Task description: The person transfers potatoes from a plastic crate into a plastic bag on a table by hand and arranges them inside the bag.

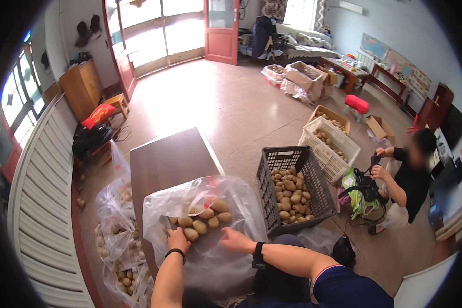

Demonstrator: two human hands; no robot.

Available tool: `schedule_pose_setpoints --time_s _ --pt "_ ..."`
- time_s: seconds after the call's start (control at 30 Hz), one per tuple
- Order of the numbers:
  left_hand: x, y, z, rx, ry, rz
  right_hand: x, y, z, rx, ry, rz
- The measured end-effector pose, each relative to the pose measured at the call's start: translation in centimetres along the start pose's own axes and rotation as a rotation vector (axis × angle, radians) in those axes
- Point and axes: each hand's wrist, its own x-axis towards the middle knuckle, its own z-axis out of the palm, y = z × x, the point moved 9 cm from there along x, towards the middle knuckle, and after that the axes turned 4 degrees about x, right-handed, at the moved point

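Note:
A clear plastic bag (pixel 154 205) with red print lies spread on a brown-topped table (pixel 172 159). Several potatoes (pixel 200 226) rest in a cluster on it. My left hand (pixel 177 240), a dark band at its wrist, has its fingers curled on the plastic at the left of the potatoes, close beside the nearest one. To the right of the cluster, my right hand (pixel 236 241) is closed with thumb and forefinger together on the plastic, apart from the potatoes. What lies under the fingers is partly hidden.
Right of the table stands a black crate (pixel 264 177) of potatoes, with a white crate (pixel 350 146) and a cardboard box (pixel 318 109) behind. Potato-filled bags (pixel 115 226) lie at the left. Another person (pixel 413 179) handles a dark bag (pixel 364 186) at the right.

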Motion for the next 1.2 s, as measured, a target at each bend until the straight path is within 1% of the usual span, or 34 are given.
schedule_pose_setpoints --time_s 0.07,0.13,0.17,0.2,0.23,0.27,0.3,0.33,0.4,0.43,0.47,0.5,0.53,0.6,0.63,0.67,0.73,0.8,0.83,0.87,0.9,0.93,0.97,1.0,1.07,1.1,1.17,1.2 --pt "-0.4 0.4 -0.4 -0.010 -0.004 0.012 -0.1 0.1 -0.1 -0.002 0.011 0.006" --pt "-0.8 0.1 -0.2 -0.155 -0.067 -0.073 -0.1 0.3 -0.1 -0.004 0.009 0.012" --pt "-0.3 -0.1 0.1 -0.226 -0.033 -0.045 -0.2 0.3 -0.2 0.006 0.009 0.012" --pt "0.2 0.0 -0.2 -0.220 -0.036 -0.041 -0.3 0.3 -0.2 0.017 0.008 0.011" --pt "0.7 0.5 -0.3 -0.345 -0.061 -0.015 -0.3 0.4 -0.3 0.024 0.011 0.013" --pt "0.7 0.7 0.4 -0.483 -0.153 -0.013 -0.2 0.3 -0.4 0.005 0.019 -0.002" --pt "-1.1 2.2 -1.3 -0.618 -0.247 -0.024 -0.1 0.4 -0.5 -0.014 0.025 -0.015" --pt "-2.0 3.1 -0.8 -0.859 -0.374 -0.022 0.0 0.6 -0.4 -0.008 0.022 -0.008" --pt "-4.3 5.1 -1.6 -1.072 -0.470 0.007 0.2 1.5 0.3 0.248 -0.021 0.064" --pt "-5.9 5.7 -2.3 -1.066 -0.478 0.000 0.4 2.1 0.6 0.326 -0.049 0.112" --pt "-7.8 6.8 -2.8 -1.193 -0.559 -0.007 0.7 2.6 0.8 0.412 -0.054 0.137" --pt "-9.3 7.9 -2.7 -1.318 -0.641 -0.015 0.5 2.7 0.7 0.476 -0.060 0.168" --pt "-9.9 8.2 -2.1 -1.309 -0.649 -0.022 0.4 2.6 0.5 0.539 -0.065 0.199" --pt "-10.6 9.3 -0.9 -1.447 -0.670 -0.012 -0.1 2.5 0.3 0.568 -0.073 0.230" --pt "-10.4 9.7 -0.2 -1.440 -0.638 -0.010 -0.3 2.6 0.4 0.601 -0.091 0.269" --pt "-10.3 10.3 0.9 -1.440 -0.648 -0.018 -0.5 2.8 0.5 0.633 -0.108 0.311" --pt "-9.3 10.5 1.6 -1.343 -0.408 0.079 -0.8 3.0 1.0 0.695 -0.163 0.349" --pt "-9.0 11.0 1.5 -1.154 -0.262 0.217 -0.6 3.2 1.4 0.737 -0.195 0.341" --pt "-9.0 11.3 1.8 -1.113 -0.217 0.266 -1.4 1.8 1.3 0.767 -0.251 0.326" --pt "-8.8 11.4 1.7 -1.074 -0.163 0.318 -1.3 2.2 1.2 0.776 -0.249 0.328" --pt "-9.1 11.6 1.4 -1.068 -0.165 0.315 -0.8 2.4 1.0 0.718 -0.244 0.277" --pt "-9.8 12.6 0.6 -1.121 -0.198 0.355 -0.8 1.4 0.9 0.659 -0.246 0.226" --pt "-10.4 13.1 0.0 -1.175 -0.229 0.387 -1.4 1.2 0.2 0.614 -0.170 0.217" --pt "-9.9 13.1 0.4 -1.246 -0.210 0.439 0.0 1.9 1.0 0.636 -0.296 0.146" --pt "-10.8 13.8 -0.6 -1.250 -0.301 0.431 1.5 3.9 0.3 0.682 -0.224 0.154" --pt "-8.7 12.7 0.9 -1.079 -0.112 0.549 1.4 3.6 -0.3 0.737 -0.208 0.173" --pt "-8.0 11.9 1.0 -1.081 -0.116 0.438 2.0 3.5 -2.3 0.851 -0.147 0.173" --pt "-7.4 11.2 1.4 -1.077 -0.101 0.381 2.2 3.5 -3.9 0.878 -0.065 0.172"
